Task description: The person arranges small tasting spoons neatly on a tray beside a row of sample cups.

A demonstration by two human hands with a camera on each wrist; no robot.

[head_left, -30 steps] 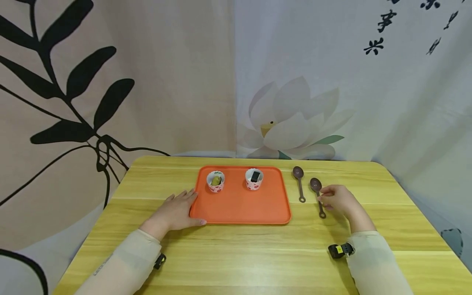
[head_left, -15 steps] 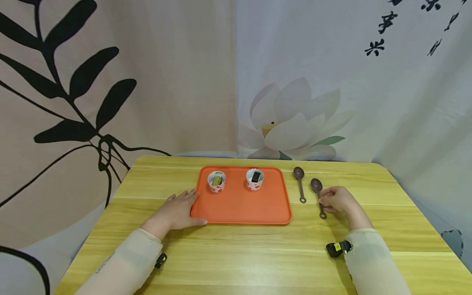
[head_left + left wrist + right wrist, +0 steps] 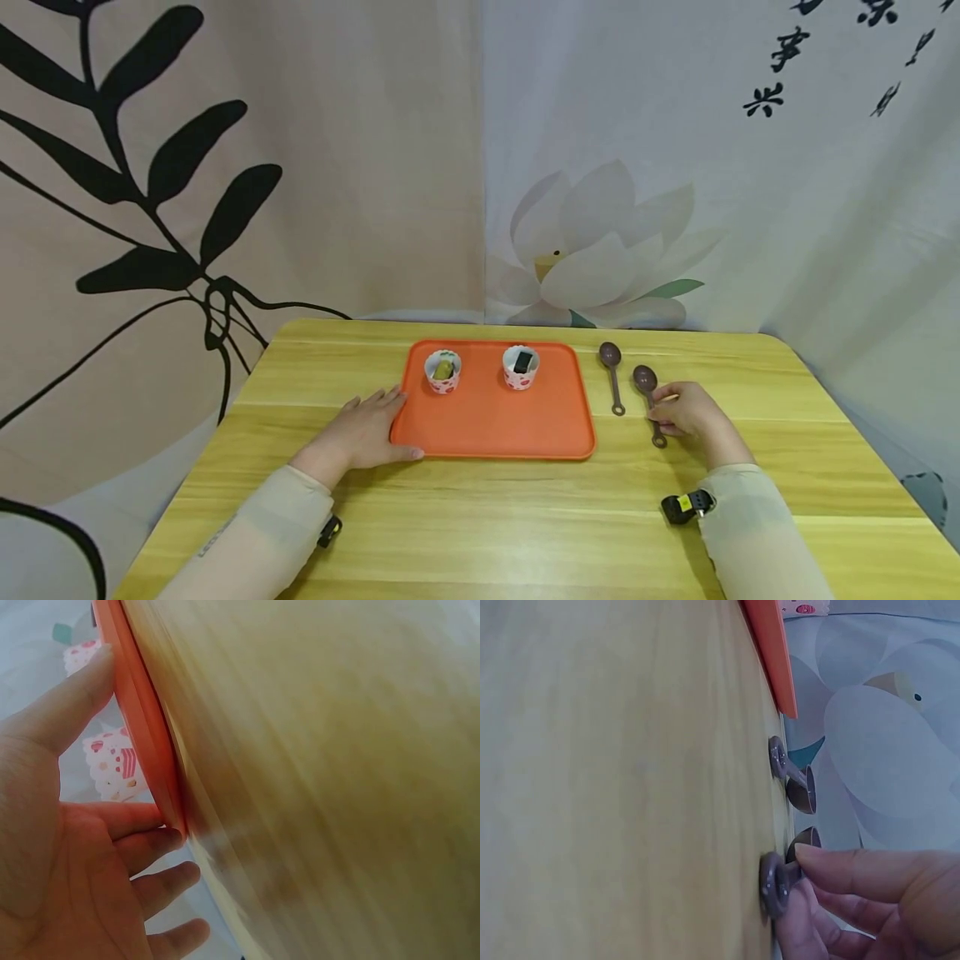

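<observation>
An orange tray (image 3: 492, 417) lies on the table, with my left hand (image 3: 367, 433) at its near left corner. In the left wrist view, the fingers (image 3: 139, 821) and thumb are spread along the tray's outer edge, touching it. Right of the tray are two dark brown spoons. My right hand (image 3: 693, 415) pinches the handle of the nearer, right-hand spoon (image 3: 645, 379) between thumb and fingers; its ring end (image 3: 772, 885) shows in the right wrist view, low by the tabletop. The other spoon (image 3: 611, 356) lies between it and the tray.
Toward the back of the tray stand two small patterned paper cups. The left cup (image 3: 443, 385) holds a yellow-green piece, the right cup (image 3: 520, 380) a black and white piece. A printed curtain (image 3: 375, 167) hangs behind the wooden table (image 3: 480, 533).
My right thumb and fingers have drawn in a little on the spoon's handle. The left hand keeps its place on the tray, and the head view has shifted slightly.
</observation>
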